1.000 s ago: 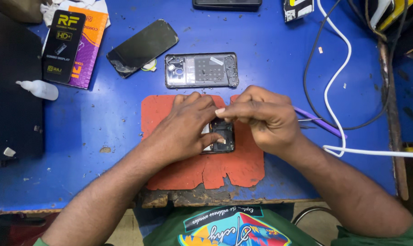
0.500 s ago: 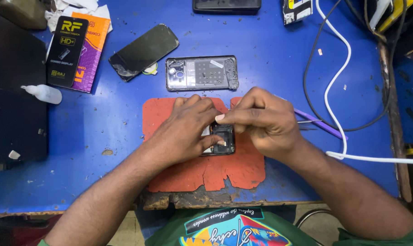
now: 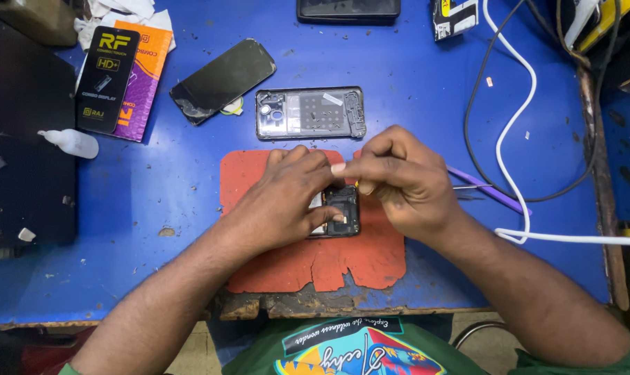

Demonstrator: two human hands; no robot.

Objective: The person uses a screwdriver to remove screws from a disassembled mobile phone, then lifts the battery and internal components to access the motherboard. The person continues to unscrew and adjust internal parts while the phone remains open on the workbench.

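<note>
We're mid-teardown here: opened phone (image 3: 339,210) lying on orange mat (image 3: 315,260), back cover (image 3: 309,112) already off, sitting further up blue bench (image 3: 412,83). Left hand (image 3: 287,194) pinning phone down, fingers curled over it. Right hand (image 3: 402,180) pinching something small at its top edge, can't tell what.

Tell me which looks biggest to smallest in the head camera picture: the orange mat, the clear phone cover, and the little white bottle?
1. The orange mat looks biggest, spreading out under both hands.
2. The clear phone cover comes next.
3. The little white bottle looks smallest.
All three lie flat on the blue table, so nearness hardly skews this.
</note>
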